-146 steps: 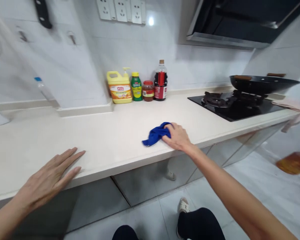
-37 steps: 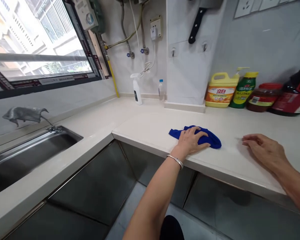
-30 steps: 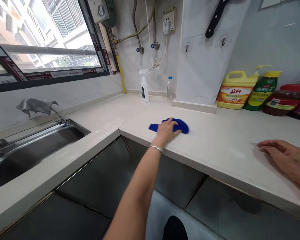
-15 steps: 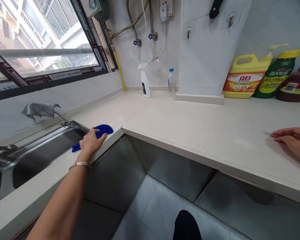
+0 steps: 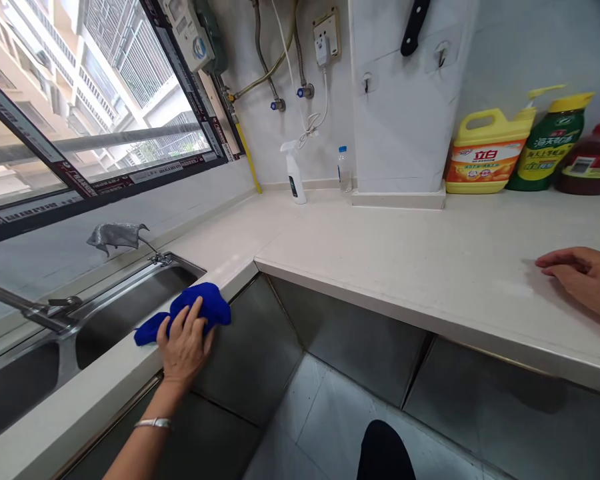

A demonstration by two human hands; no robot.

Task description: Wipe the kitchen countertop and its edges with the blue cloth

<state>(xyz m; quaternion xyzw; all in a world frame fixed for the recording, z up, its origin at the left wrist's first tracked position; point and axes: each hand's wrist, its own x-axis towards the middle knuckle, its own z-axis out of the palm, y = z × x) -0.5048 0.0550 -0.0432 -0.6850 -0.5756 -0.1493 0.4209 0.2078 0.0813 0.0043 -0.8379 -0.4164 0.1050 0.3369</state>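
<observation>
My left hand, with a metal bangle at its wrist, presses down on a crumpled blue microfibre cloth, its fingers curled over the bunched fabric. The cloth lies on the narrow countertop strip in front of the sink, right at the front edge. Its far end seems to reach past that edge. My right hand rests on the cream stone countertop at the right of the view, holding nothing.
A stainless steel sink with a tap lies left of the cloth, under a window. A grey rag hangs behind it. A spray bottle, water bottle, dish soap jug and sauce jar stand along the back wall.
My left hand and the cloth have slid left along the counter, from the middle onto the strip before the sink. The cloth is more bunched. My right hand has barely moved.
</observation>
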